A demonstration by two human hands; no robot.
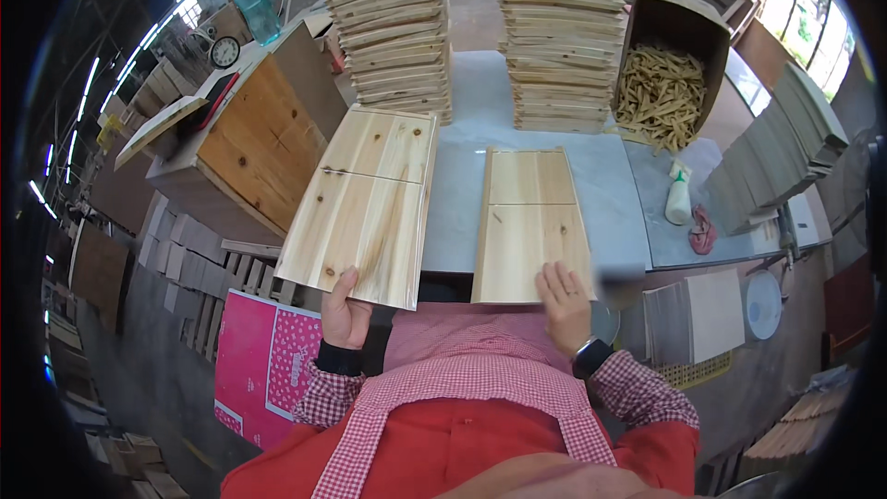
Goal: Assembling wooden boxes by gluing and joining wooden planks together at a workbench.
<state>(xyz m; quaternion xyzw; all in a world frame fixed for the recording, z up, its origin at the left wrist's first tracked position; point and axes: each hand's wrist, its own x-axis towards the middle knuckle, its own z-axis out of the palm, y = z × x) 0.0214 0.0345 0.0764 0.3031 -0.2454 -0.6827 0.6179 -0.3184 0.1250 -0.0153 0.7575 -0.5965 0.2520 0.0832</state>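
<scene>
Two pale wooden panels with knots lie side by side, each crossed by a thin line in its upper part. My left hand (346,322) grips the near edge of the larger left panel (360,212), thumb on top and the other fingers hidden beneath. That panel is slightly angled, and its near end juts past the table edge. The narrower right panel (528,233) lies on the grey-white table (457,187), its near end also reaching past the edge. On its near right corner my right hand (565,310) rests with fingers stretched out flat.
Two tall stacks of wooden panels (393,28) (562,37) stand at the back of the table. Right of them, a cardboard box (711,46) holds many small wood strips (658,92). A white bottle (679,194), a pink cloth (702,231) and stacked grey boards (781,152) sit at right.
</scene>
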